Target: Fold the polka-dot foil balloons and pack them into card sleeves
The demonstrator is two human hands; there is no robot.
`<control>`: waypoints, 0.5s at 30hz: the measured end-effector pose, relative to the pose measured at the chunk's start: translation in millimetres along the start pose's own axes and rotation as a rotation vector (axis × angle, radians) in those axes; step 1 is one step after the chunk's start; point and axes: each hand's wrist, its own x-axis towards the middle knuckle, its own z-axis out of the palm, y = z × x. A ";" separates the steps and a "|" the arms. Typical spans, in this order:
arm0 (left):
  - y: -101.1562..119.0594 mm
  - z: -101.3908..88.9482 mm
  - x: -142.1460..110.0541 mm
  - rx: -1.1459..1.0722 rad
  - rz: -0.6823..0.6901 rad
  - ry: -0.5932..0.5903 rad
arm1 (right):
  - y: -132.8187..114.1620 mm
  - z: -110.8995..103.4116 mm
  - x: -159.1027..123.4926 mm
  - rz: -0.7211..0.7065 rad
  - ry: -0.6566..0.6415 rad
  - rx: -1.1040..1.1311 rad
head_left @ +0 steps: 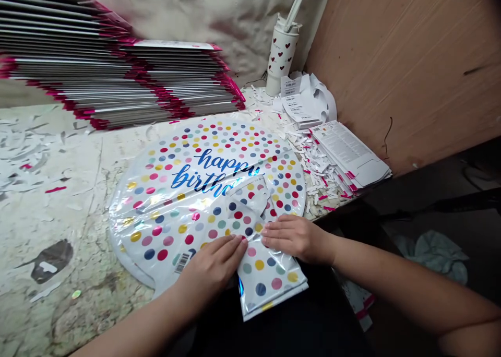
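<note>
A folded foil balloon (270,265) with coloured dots lies on top of a stack of flat round foil balloons (164,200) printed "happy birthday" in blue. Its lower end juts past the table's front edge. My left hand (219,260) rests on its left side, fingers stretched out and lying flat, beside a barcode label (182,263). From the right, my right hand (295,237) lays its outstretched fingers on the same folded foil, close to the left fingertips. Both thumbs are mostly hidden. A turned-up foil flap (250,195) lies just beyond the fingers and covers part of the lettering.
Pink-edged flat packages (188,80) are piled along the back left. A white tumbler (281,54) with hearts, label strips (301,101) and printed cards (352,153) stand or lie at the right. Paper scraps (31,153) litter the table; a wooden panel (410,59) rises on the right.
</note>
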 end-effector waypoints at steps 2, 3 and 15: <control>-3.8 -3.7 5.0 -0.170 -0.216 -0.067 | 3.3 -1.2 3.0 0.254 -0.042 0.201; -6.9 -7.2 10.3 -0.275 -0.354 -0.123 | 6.2 -1.9 5.6 0.359 -0.052 0.267; -43.3 -11.8 65.9 -1.027 -1.362 -0.350 | 13.6 -4.1 61.6 0.830 0.067 -0.083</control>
